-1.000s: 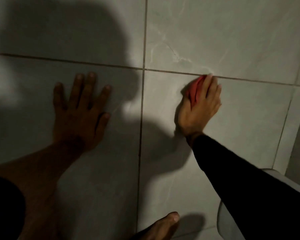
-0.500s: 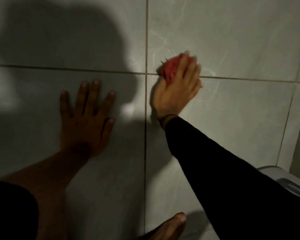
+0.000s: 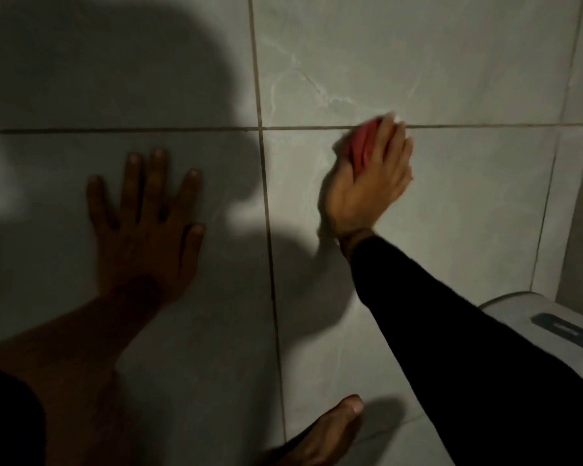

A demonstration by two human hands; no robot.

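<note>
My right hand (image 3: 371, 183) grips a red scrub brush (image 3: 362, 146) and holds it against the grey tiled wall (image 3: 451, 62), right at the horizontal grout line (image 3: 485, 125). The brush is mostly hidden under my fingers and blurred. My left hand (image 3: 145, 223) lies flat on the tile to the left, fingers spread, in deep shadow. A black sleeve covers my right arm.
A vertical grout line (image 3: 266, 213) runs between my two hands. A white toilet tank lid (image 3: 552, 317) with a dark flush button sits at the lower right by the wall corner. My bare foot (image 3: 323, 435) stands on the floor at the bottom.
My right hand with the brush swept left along the grout line, then back to the right. My left hand stayed pressed on the tile.
</note>
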